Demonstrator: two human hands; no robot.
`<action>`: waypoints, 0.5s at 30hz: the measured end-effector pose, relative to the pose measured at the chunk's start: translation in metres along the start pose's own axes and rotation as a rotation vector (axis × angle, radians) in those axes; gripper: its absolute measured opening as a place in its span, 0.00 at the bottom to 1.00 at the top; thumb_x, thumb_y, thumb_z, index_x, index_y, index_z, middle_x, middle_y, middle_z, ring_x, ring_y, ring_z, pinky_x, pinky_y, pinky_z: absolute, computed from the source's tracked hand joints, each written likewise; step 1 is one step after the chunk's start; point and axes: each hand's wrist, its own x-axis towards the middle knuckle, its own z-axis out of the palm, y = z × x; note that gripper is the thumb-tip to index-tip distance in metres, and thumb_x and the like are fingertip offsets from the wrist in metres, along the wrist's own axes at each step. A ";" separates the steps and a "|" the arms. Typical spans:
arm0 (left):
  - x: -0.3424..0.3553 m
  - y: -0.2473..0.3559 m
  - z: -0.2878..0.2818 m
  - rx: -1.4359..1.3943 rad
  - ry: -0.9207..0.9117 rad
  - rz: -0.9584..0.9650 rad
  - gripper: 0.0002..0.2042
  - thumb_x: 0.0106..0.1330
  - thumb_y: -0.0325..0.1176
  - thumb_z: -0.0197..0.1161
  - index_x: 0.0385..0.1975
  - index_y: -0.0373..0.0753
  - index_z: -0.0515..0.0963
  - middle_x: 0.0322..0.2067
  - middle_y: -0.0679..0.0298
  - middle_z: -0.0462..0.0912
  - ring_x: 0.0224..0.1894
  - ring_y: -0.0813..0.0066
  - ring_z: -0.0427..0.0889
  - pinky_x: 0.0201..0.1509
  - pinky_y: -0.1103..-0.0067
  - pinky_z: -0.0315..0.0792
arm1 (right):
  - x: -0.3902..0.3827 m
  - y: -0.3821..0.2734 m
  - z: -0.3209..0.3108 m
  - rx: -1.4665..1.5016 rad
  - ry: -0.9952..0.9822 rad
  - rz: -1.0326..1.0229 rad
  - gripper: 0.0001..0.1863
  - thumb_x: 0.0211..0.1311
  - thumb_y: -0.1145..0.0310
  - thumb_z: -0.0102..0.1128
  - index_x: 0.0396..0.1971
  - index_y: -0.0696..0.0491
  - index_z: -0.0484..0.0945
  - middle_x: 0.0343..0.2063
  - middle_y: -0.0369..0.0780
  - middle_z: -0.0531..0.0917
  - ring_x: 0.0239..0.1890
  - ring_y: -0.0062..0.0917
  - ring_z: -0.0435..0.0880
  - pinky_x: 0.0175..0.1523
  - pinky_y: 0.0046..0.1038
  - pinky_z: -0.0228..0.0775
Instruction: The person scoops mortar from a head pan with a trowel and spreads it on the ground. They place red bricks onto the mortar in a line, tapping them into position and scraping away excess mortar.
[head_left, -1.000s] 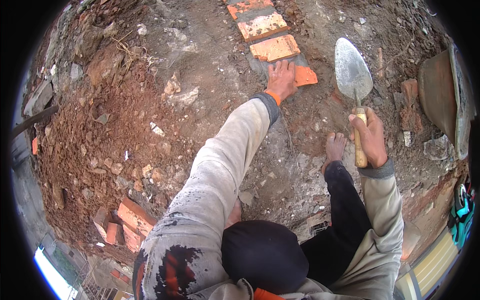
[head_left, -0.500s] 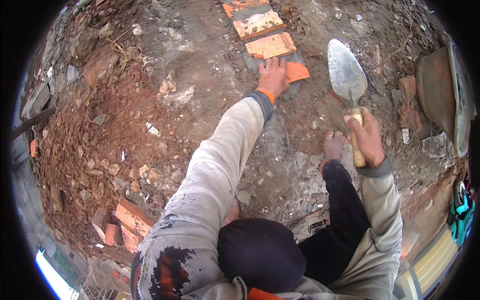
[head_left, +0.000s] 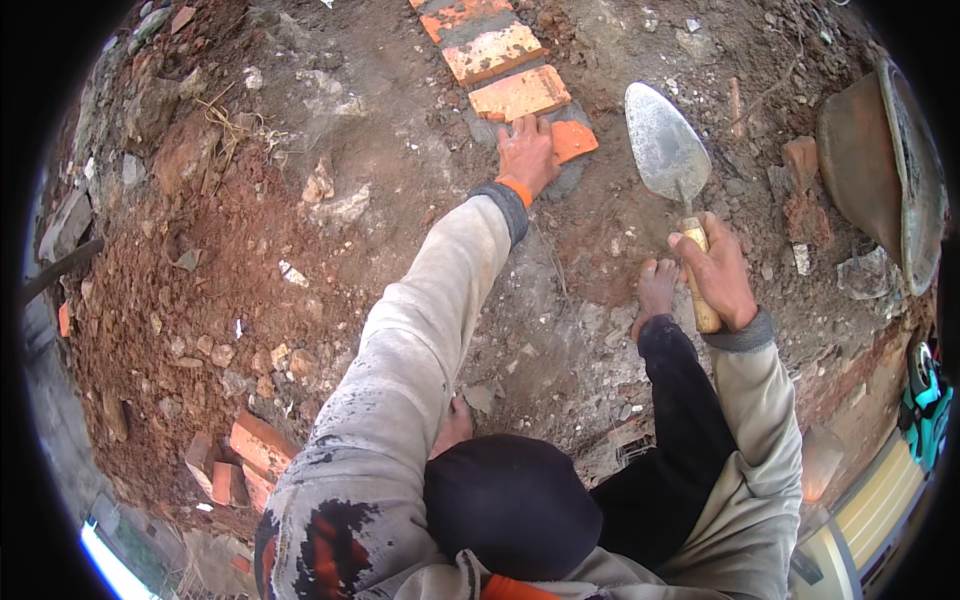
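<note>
My left hand (head_left: 527, 156) grips an orange brick (head_left: 574, 141) from its near left side, so part of the brick is hidden under the palm. The brick lies on grey mortar (head_left: 570, 180) at the near end of a row of bricks. Just beyond it lies a pale orange brick (head_left: 520, 94), and farther on a mortar-spotted brick (head_left: 494, 53). My right hand (head_left: 722, 272) is wrapped round the wooden handle of a trowel (head_left: 668, 142). The trowel's grey blade points away from me, to the right of the row, apart from the bricks.
A large worn basin (head_left: 868, 165) tilts at the far right, with broken brick pieces (head_left: 808, 195) beside it. Loose bricks (head_left: 262, 443) are piled at the near left. Rubble and reddish soil (head_left: 190, 330) cover the left side. My bare foot (head_left: 657, 287) stands near the trowel handle.
The whole scene has shifted slightly left in the view. My left hand stays on the brick, and my right hand still holds the trowel beside the row.
</note>
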 end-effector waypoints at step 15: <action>-0.083 -0.002 0.001 -0.769 0.340 -0.665 0.34 0.56 0.33 0.67 0.63 0.30 0.62 0.49 0.50 0.74 0.48 0.64 0.76 0.53 0.67 0.71 | 0.069 -0.019 0.009 0.058 0.399 -0.280 0.13 0.66 0.67 0.57 0.46 0.58 0.75 0.38 0.38 0.80 0.39 0.19 0.77 0.46 0.22 0.70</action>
